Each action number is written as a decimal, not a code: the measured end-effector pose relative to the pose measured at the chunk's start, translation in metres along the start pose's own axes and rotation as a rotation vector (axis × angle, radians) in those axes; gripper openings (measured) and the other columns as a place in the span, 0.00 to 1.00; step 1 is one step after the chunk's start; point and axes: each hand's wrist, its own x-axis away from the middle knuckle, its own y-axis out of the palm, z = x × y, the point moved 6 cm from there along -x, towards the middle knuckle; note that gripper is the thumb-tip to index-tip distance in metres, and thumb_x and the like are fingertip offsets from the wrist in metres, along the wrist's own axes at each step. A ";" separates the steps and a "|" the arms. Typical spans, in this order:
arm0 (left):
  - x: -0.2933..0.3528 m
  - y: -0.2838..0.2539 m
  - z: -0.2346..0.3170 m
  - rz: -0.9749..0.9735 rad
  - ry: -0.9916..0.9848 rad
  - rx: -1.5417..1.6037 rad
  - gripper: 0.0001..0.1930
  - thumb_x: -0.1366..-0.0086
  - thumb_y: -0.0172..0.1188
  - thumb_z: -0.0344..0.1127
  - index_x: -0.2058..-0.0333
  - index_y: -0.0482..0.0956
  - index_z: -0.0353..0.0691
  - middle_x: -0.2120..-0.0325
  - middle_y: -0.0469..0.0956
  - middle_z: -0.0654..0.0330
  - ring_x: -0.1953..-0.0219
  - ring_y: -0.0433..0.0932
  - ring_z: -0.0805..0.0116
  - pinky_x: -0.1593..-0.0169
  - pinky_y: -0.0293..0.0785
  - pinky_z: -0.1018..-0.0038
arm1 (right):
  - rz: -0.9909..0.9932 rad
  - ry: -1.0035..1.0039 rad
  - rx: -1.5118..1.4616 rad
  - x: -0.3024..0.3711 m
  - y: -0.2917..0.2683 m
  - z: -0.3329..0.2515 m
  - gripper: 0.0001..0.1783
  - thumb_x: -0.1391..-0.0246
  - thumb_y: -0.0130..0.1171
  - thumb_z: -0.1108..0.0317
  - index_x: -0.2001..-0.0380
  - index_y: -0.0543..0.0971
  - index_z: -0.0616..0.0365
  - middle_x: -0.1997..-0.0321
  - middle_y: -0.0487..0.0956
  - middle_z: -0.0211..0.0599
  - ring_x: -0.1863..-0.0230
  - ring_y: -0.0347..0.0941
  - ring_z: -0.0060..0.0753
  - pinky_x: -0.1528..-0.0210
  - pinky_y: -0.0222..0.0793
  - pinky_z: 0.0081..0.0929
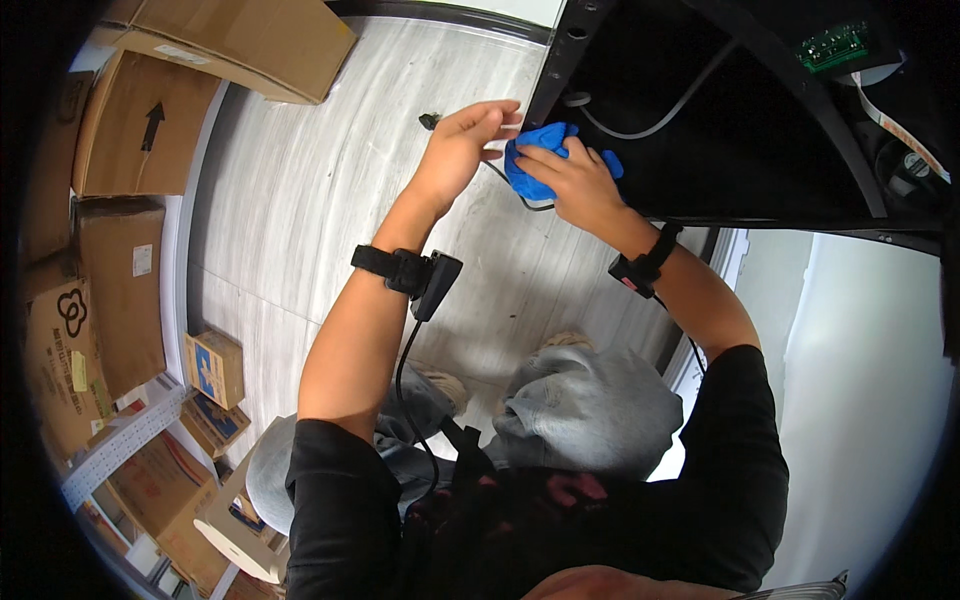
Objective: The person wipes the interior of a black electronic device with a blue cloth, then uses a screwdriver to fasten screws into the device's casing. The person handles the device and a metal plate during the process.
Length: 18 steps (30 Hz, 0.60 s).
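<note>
By the black cabinet [720, 150]'s left corner, I'd press the blue cloth [547, 138] evenly with the right hand [586, 188] grasping it, the left hand [466, 148] loose and empty beside it.

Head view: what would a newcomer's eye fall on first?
First, the bright blue cloth under the right hand, at the edge of the black casing above centre, with the left hand open beside it. Next, the green circuit board at upper right and the cardboard boxes along the left.
</note>
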 end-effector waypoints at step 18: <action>-0.016 -0.005 -0.041 0.039 0.078 -0.197 0.25 0.35 0.57 0.31 0.40 0.67 0.38 0.45 0.71 0.52 0.47 0.74 0.61 0.46 0.72 0.69 | 0.198 0.036 0.155 -0.002 0.016 -0.014 0.30 0.56 0.59 0.78 0.46 0.75 0.45 0.39 0.69 0.20 0.59 0.65 0.39 0.55 0.64 0.35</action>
